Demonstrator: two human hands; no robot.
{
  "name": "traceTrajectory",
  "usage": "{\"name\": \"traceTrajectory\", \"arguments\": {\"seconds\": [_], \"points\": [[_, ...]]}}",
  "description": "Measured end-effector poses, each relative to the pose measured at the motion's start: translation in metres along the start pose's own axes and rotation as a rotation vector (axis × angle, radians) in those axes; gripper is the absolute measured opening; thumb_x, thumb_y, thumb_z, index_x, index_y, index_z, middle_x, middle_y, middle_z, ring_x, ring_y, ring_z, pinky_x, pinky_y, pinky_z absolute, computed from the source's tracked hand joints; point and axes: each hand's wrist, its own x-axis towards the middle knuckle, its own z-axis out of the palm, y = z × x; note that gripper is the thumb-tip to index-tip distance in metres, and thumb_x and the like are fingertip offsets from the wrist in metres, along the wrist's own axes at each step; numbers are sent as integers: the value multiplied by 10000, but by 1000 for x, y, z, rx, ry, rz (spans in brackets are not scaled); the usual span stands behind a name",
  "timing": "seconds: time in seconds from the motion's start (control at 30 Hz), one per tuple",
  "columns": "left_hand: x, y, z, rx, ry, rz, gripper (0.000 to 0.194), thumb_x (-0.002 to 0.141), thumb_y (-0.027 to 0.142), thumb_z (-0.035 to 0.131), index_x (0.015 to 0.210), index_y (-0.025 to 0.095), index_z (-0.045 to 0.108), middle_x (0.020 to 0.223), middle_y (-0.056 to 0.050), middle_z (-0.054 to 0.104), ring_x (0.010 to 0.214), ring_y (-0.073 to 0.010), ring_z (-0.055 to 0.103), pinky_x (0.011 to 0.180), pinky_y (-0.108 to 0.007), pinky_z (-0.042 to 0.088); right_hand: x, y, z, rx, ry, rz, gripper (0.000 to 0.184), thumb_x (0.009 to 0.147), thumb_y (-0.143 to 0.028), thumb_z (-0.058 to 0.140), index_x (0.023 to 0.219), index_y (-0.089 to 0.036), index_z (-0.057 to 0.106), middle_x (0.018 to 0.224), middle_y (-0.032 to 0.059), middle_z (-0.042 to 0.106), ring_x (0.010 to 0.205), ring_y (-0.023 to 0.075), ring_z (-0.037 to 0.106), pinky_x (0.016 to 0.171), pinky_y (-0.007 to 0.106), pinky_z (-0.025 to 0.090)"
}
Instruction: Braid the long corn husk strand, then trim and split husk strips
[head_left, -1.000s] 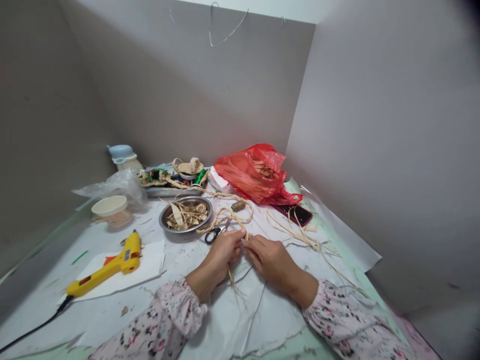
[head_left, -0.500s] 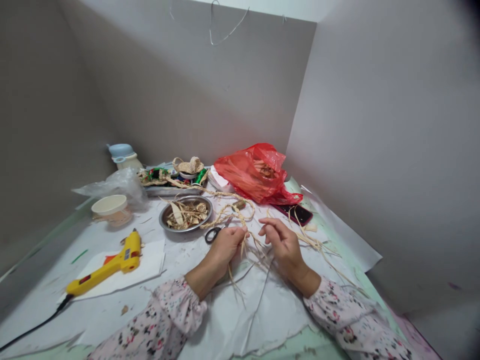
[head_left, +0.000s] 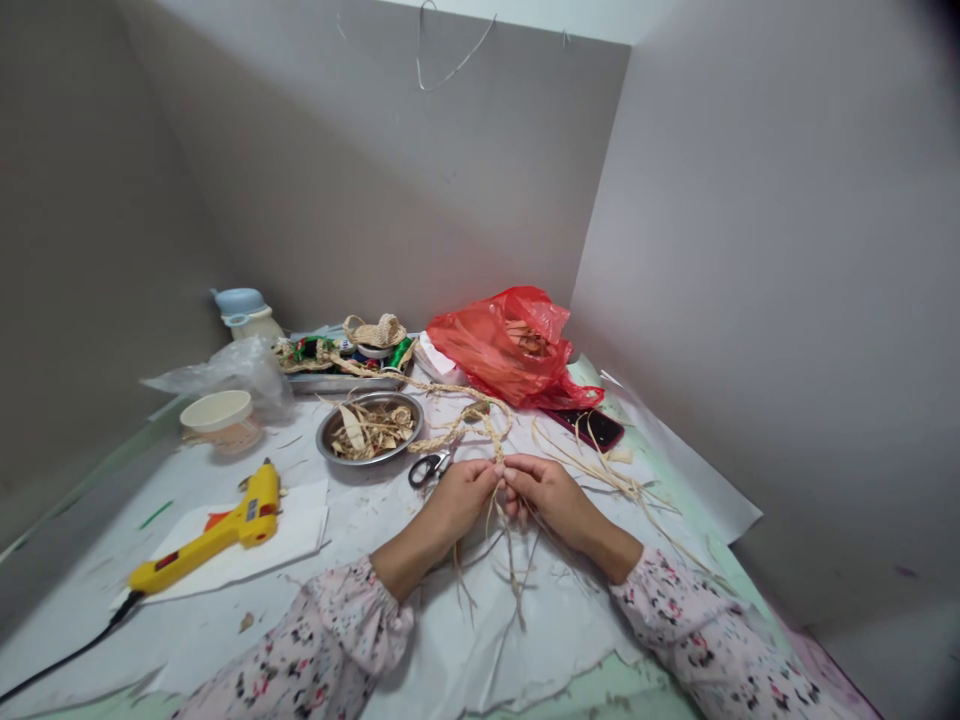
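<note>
A straw braid (head_left: 491,432) runs from the tray at the back, loops over the paper and ends between my fingers. My left hand (head_left: 463,492) pinches its working end from the left. Close against it, my right hand (head_left: 546,492) is closed on the same end, thumb and fingertips together. Loose straw strands (head_left: 514,580) hang down below both hands towards me. Just beyond my left hand lie black-handled scissors (head_left: 429,468), partly hidden. A small spool of thread (head_left: 475,411) sits inside the loop of the braid.
A metal bowl (head_left: 324,440) holds straw scraps. At left are a yellow glue gun (head_left: 255,505) and a paper cup (head_left: 217,412). Behind stand a tray (head_left: 337,384) of craft items and a red plastic bag (head_left: 487,345). A phone (head_left: 600,432) and loose straw (head_left: 637,490) lie right.
My right hand lifted off to the right with fingers apart, then came back to the braid end beside my left hand. More strands now hang down between the hands.
</note>
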Motion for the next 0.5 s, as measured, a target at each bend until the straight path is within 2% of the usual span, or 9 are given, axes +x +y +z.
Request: {"name": "traceTrajectory", "arguments": {"seconds": [0.07,0.17,0.3,0.37,0.5], "points": [[2,-4,-2,54,1,14,352,839,434,455,650,161,569,615,-31,614,640,-176,573,706,-293,433,2,3,-2,-24,-3,7,286,776,-429,643,885,-164,654,614,-38,533,490,82,497,440,194,360],[1,-5,-4,150,62,-22,355,825,462,438,654,169,545,589,-3,559,581,-153,492,617,-272,390,3,5,-4,-70,10,3,268,791,-390,621,928,-162,651,603,-49,521,442,59,417,408,188,288],[-2,5,-4,358,140,-89,345,810,465,417,618,189,496,525,44,415,521,-134,363,532,-260,291,5,6,-4,-152,101,-36,194,778,-329,632,854,-153,660,640,-25,590,517,75,452,505,211,338],[-4,9,-3,437,147,-85,325,817,426,392,612,192,488,535,41,409,543,-142,378,548,-264,294,6,6,-4,-180,134,-35,189,765,-330,640,827,-152,658,664,-13,620,555,94,493,549,228,366],[-5,10,-1,538,150,-62,258,820,322,365,664,188,521,605,10,491,614,-163,451,595,-269,325,6,6,-6,-256,171,-42,175,745,-321,633,766,-148,643,652,-8,627,565,113,517,564,242,373]]}}
